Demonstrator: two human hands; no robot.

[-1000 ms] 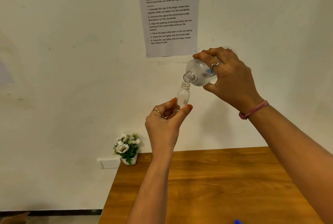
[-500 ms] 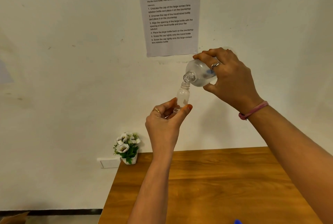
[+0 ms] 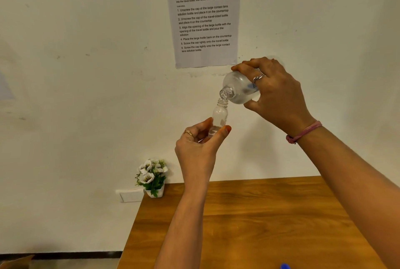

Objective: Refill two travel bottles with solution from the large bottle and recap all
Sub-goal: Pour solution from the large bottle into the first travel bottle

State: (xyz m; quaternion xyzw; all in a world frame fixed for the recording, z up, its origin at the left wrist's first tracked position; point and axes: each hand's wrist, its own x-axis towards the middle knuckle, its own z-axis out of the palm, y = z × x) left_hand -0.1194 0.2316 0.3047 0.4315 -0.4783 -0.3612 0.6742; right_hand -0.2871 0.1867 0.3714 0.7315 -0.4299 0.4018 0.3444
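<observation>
My left hand [image 3: 198, 145] holds a small clear travel bottle [image 3: 219, 115] upright by its lower part, high above the table. Its cap is off and the neck is open. My right hand [image 3: 275, 95] grips the large clear bottle [image 3: 238, 89] from above and tips it down to the left. The large bottle's open mouth sits just over the travel bottle's neck, nearly touching it. Clear liquid shows inside the large bottle. The second travel bottle and the caps are out of view.
A wooden table [image 3: 259, 221] lies below the hands. A small white pot of flowers [image 3: 152, 176] stands at its far left corner by the wall. A printed task sheet [image 3: 203, 13] hangs on the wall. A blue object [image 3: 284, 266] peeks in at the bottom edge.
Both hands and both bottles hold almost the same pose. The large bottle's mouth stays over the travel bottle's neck.
</observation>
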